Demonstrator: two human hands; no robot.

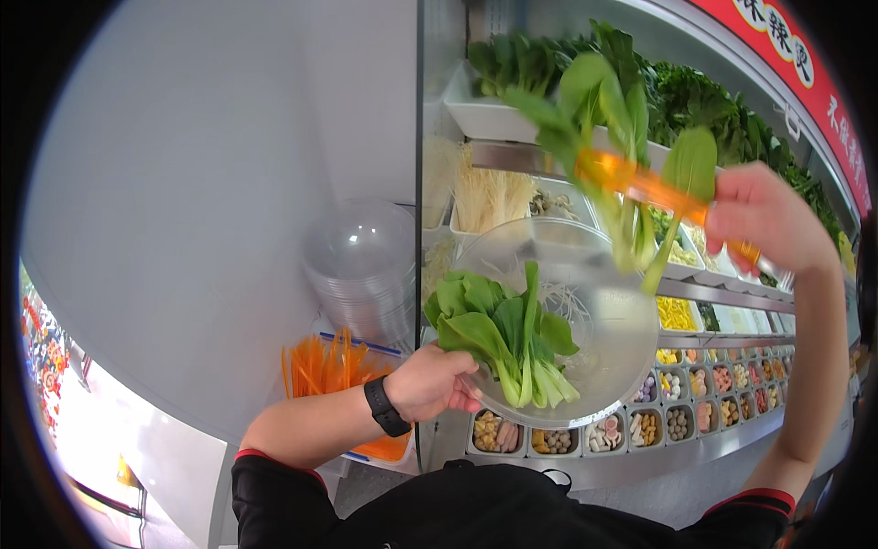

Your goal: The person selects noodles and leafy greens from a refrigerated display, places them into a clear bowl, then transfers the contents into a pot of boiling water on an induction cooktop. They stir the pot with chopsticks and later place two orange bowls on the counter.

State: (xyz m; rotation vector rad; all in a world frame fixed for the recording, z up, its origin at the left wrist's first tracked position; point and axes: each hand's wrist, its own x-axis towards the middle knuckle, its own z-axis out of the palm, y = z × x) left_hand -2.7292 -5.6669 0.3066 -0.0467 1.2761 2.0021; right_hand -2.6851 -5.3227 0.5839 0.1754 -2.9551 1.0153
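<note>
A clear plastic bowl is held at its left rim by my left hand, which has a black watch on the wrist. Leafy bok choy lies in the bowl, with some thin white strands beside it. My right hand grips translucent orange plastic tongs above the bowl's right side. Bok choy leaves hang at the tongs, blurred by motion; one separate leaf is near my fingers.
A refrigerated display holds leafy greens, enoki mushrooms in a white tray and several metal pans, one with meatballs. Left of the glass edge stand stacked clear bowls and a container of orange tongs. A grey wall panel fills the left.
</note>
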